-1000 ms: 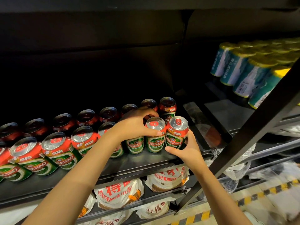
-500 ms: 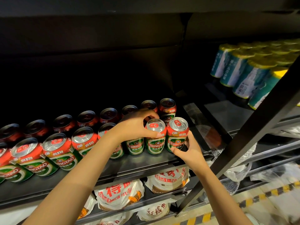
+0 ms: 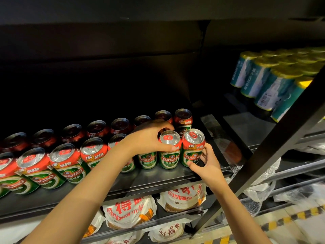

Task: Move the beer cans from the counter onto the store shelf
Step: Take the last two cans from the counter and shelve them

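Fingers of the left hand (image 3: 149, 138) curl over the top and side of a red-and-green aluminium Tsingtao beer can (image 3: 169, 150), the thumb pressed across its red upper band and the other fingers arched behind its silver lid. Just beside it at 3 o'clock stands a second red-and-green Tsingtao can (image 3: 192, 147), touching the first; the right hand (image 3: 205, 162) cups this one from its 4 o'clock side, fingers spread along the wall and thumb at the base, though how firmly it grips cannot be told. Both cans stand upright at the right end of the front row on the black flat metal shelf (image 3: 158, 176), near its front lip. To 9 o'clock the front row of matching cans (image 3: 70, 162) runs unbroken, with a back row of red-topped cans (image 3: 98, 126) behind it at 12 o'clock, partly in shadow. Bare shelf surface lies at 3 o'clock of the second can, bounded by a black slanted metal frame bar (image 3: 274, 152). Tall teal-and-white cylindrical cans with yellow lids (image 3: 274, 80) fill the neighbouring bay at 2 o'clock. Below, at 6 o'clock, white crinkled plastic food packets with red lettering (image 3: 130, 210) sit on a lower shelf.
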Demonstrator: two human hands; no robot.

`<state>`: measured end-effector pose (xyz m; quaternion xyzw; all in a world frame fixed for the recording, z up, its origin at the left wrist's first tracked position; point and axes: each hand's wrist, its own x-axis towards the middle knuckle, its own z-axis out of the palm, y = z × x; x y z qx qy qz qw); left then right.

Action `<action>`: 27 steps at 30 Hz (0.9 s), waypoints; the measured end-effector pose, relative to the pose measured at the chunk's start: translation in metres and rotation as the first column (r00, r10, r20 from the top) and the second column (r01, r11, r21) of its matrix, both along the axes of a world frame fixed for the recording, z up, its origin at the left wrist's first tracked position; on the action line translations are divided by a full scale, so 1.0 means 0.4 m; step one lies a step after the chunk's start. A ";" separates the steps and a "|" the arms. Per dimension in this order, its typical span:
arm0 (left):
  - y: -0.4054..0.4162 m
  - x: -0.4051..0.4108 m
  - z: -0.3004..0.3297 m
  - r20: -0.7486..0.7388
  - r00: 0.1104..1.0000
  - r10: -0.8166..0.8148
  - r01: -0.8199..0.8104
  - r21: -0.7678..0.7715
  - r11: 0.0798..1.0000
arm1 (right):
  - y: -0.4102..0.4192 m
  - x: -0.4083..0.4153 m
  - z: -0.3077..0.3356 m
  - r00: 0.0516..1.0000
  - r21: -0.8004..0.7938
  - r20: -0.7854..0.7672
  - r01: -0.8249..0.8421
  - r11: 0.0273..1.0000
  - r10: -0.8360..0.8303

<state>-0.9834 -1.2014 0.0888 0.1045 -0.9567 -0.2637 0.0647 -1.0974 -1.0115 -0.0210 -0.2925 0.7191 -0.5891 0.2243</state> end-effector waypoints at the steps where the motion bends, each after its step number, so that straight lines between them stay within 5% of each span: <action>1: 0.006 0.003 0.003 0.016 1.000 0.008 -0.007 -0.032 0.999 | 0.001 0.000 -0.002 1.000 -0.001 -0.001 -0.003 1.000 0.003; 8: 0.094 0.042 -0.038 -0.057 0.973 0.223 -0.226 -0.429 0.875 | 0.001 0.002 -0.006 0.999 0.004 -0.039 0.013 1.000 -0.013; 27: 0.135 0.020 -0.052 -0.092 0.896 0.435 -0.431 -0.418 0.800 | -0.022 -0.016 -0.010 0.997 -0.047 -0.062 -0.039 0.998 0.036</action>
